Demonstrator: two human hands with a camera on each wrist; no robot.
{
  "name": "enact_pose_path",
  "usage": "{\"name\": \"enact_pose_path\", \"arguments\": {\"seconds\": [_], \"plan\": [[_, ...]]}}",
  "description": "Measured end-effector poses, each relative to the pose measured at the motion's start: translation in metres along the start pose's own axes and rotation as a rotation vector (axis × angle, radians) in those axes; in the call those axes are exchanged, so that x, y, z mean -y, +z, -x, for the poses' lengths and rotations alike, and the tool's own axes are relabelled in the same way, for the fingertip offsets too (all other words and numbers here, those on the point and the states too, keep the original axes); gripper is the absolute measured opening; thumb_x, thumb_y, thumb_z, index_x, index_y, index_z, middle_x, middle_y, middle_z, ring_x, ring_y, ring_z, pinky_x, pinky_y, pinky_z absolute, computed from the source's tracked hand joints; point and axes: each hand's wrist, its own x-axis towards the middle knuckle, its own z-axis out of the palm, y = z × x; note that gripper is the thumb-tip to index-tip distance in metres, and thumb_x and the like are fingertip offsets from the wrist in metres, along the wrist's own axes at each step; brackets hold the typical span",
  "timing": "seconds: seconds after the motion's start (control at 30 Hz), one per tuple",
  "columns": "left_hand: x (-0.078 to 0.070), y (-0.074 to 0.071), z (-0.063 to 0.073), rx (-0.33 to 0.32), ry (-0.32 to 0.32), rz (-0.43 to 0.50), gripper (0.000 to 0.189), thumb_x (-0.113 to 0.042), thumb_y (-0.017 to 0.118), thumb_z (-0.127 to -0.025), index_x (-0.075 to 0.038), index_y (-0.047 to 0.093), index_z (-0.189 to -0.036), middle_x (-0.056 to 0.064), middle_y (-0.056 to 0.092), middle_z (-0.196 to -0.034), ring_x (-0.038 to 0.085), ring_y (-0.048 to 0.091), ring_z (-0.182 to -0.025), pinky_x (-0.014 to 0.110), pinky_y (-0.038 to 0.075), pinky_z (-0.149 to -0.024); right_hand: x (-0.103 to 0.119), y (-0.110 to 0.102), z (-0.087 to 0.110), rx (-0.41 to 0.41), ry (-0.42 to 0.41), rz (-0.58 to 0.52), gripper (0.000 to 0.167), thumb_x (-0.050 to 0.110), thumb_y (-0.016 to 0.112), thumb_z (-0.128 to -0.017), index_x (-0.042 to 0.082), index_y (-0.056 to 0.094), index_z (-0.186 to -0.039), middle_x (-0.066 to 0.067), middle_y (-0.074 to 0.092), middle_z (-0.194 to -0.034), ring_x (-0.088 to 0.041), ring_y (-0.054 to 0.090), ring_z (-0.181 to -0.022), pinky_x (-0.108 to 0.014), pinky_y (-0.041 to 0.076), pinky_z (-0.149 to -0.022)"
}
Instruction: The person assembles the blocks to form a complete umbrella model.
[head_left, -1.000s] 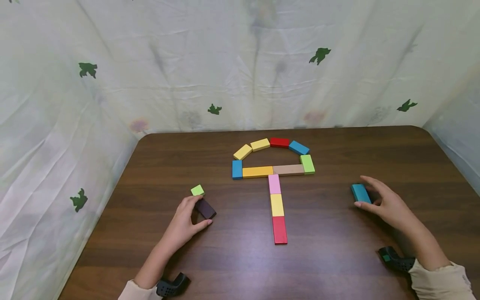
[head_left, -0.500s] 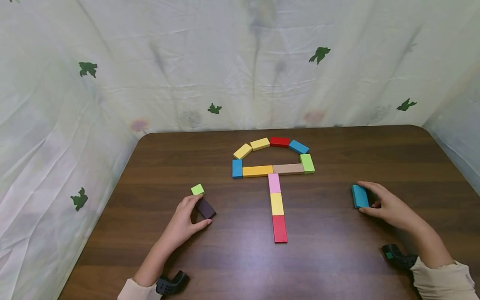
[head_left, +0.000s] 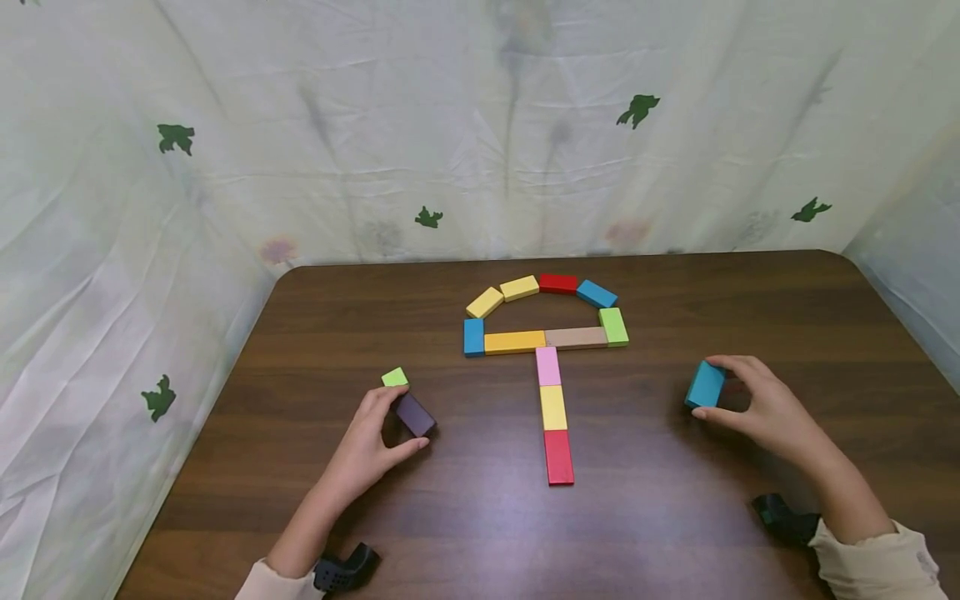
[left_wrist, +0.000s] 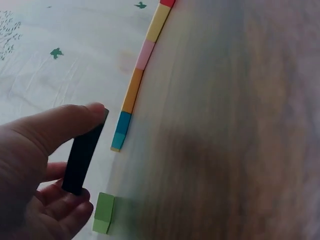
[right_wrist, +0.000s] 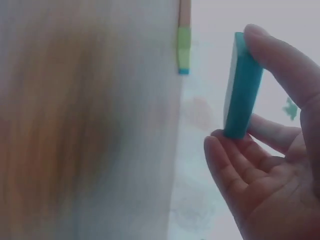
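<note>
My left hand (head_left: 363, 437) pinches a dark purple block (head_left: 415, 415) by its two ends, thumb at the near end and fingers at the far end. In the left wrist view that dark block (left_wrist: 84, 157) looks nearly black and spans from thumb to fingertips. A small light green block (head_left: 394, 377) lies just beyond these fingers. On the right, a blue block (head_left: 706, 384) is held end to end between thumb and fingers of my right hand (head_left: 768, 408). The right wrist view shows this blue block (right_wrist: 244, 90) tilted, with the palm behind it.
Mid-table, coloured blocks form an arch over a flat base of an orange block (head_left: 514, 342) and a tan block (head_left: 576, 337). A stem of pink, yellow and red blocks (head_left: 558, 457) runs down toward the near side. A white cloth (head_left: 480, 125) hangs behind the brown table (head_left: 480, 550).
My right hand has closed on the blue block and moved it left, off the table. My left hand has shifted the dark block slightly right, its top turned more to view.
</note>
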Motion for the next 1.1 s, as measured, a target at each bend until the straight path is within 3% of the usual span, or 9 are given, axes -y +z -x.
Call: {"name": "enact_pose_path", "arguments": {"seconds": [0.3,0.57,0.87,1.1], "plan": [[-0.020,-0.003,0.003,-0.014,0.007,0.029,0.074,-0.025,0.081,-0.065,-0.006,0.044,-0.126,0.011,0.046,-0.121,0.025,0.043,-0.106,0.043,0.042,-0.082,0.026,0.013,0.001,-0.089,-0.174,0.009,0.069,0.020,0.081,-0.065,0.000,0.045,-0.121,-0.012,0.043,-0.115,-0.024,0.050,-0.084,-0.025,0.046,-0.066],[-0.034,0.002,0.007,-0.021,0.070,0.079,0.075,-0.025,0.083,-0.061,-0.004,0.046,-0.123,0.004,0.049,-0.117,0.018,0.044,-0.103,0.039,0.042,-0.083,0.048,0.029,0.006,-0.064,-0.250,-0.028,0.067,0.025,0.083,-0.061,0.009,0.050,-0.117,0.000,0.046,-0.108,-0.016,0.049,-0.082,-0.027,0.046,-0.067],[-0.049,0.008,0.014,-0.016,0.152,0.094,0.076,-0.028,0.084,-0.060,-0.003,0.047,-0.121,0.000,0.049,-0.116,0.016,0.043,-0.105,0.038,0.040,-0.086,0.068,0.045,0.012,-0.006,-0.315,-0.075,0.068,0.035,0.082,-0.061,0.009,0.049,-0.114,0.003,0.046,-0.108,-0.012,0.047,-0.084,-0.029,0.047,-0.067],[-0.055,0.015,0.019,0.017,0.173,0.087,0.076,-0.028,0.084,-0.059,-0.005,0.046,-0.121,-0.001,0.047,-0.117,0.014,0.041,-0.106,0.036,0.039,-0.087,0.080,0.061,0.018,0.050,-0.346,-0.099,0.069,0.042,0.080,-0.060,0.011,0.049,-0.113,0.008,0.045,-0.109,-0.007,0.046,-0.089,-0.029,0.048,-0.071]]}}
